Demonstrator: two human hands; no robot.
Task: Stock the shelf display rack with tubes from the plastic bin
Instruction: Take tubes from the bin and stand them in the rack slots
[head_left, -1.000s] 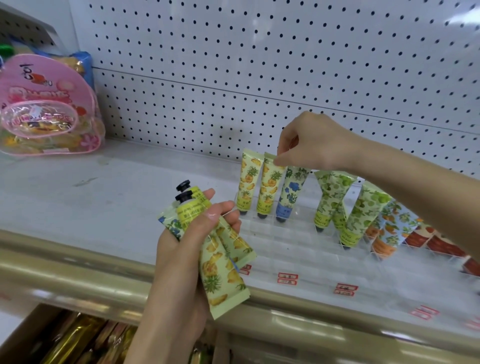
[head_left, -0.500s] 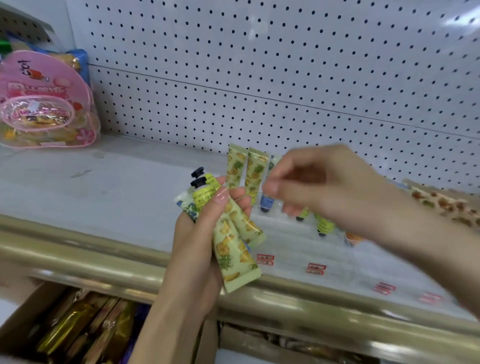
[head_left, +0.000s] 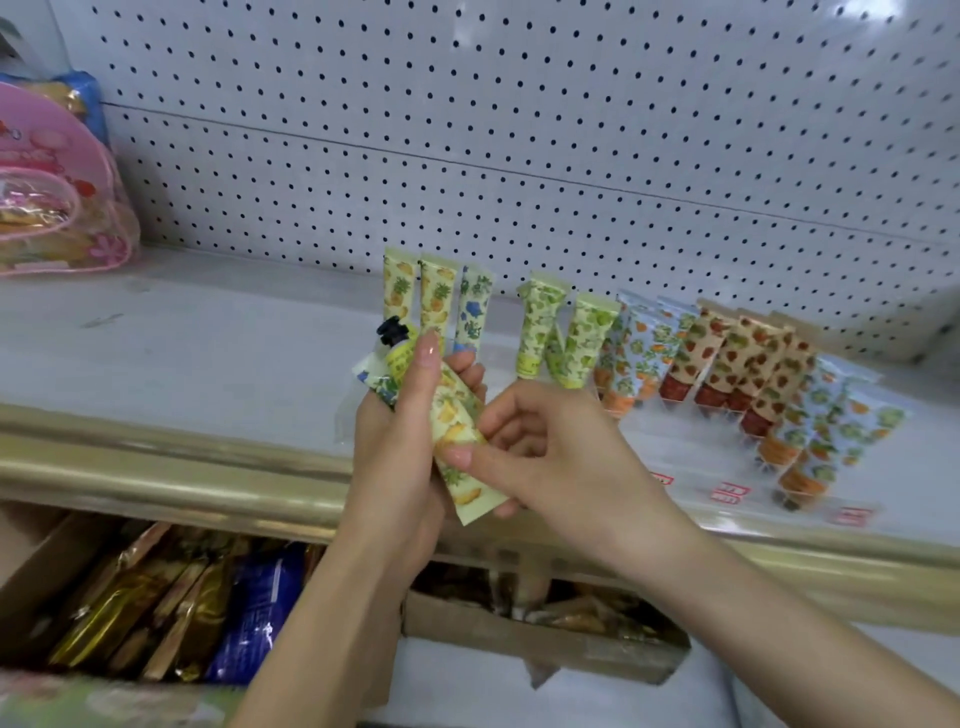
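My left hand (head_left: 400, 447) grips a small bunch of tubes, caps up, in front of the shelf edge. The front one is a yellow pineapple-print tube (head_left: 460, 441) with a black cap (head_left: 390, 331); a blue-flower tube (head_left: 376, 387) peeks out behind it. My right hand (head_left: 550, 457) pinches the lower part of the pineapple tube between thumb and fingers. On the shelf stands the clear display rack (head_left: 691, 457) with a row of tubes cap down: pineapple (head_left: 400, 283), blue flower (head_left: 475, 306), green (head_left: 540, 322), orange and strawberry (head_left: 727, 358) prints. The plastic bin is not in view.
A white pegboard (head_left: 519, 130) backs the grey shelf (head_left: 182, 338), which has a gold front rail (head_left: 156, 467). A pink clear bag (head_left: 52, 197) sits at the far left. Below the shelf, cardboard boxes (head_left: 545, 649) hold gold and blue packets (head_left: 249, 613).
My right hand left the tubes standing in the rack and came down to the bunch in my left hand, where it now pinches the pineapple tube. The camera view shifted left and down.
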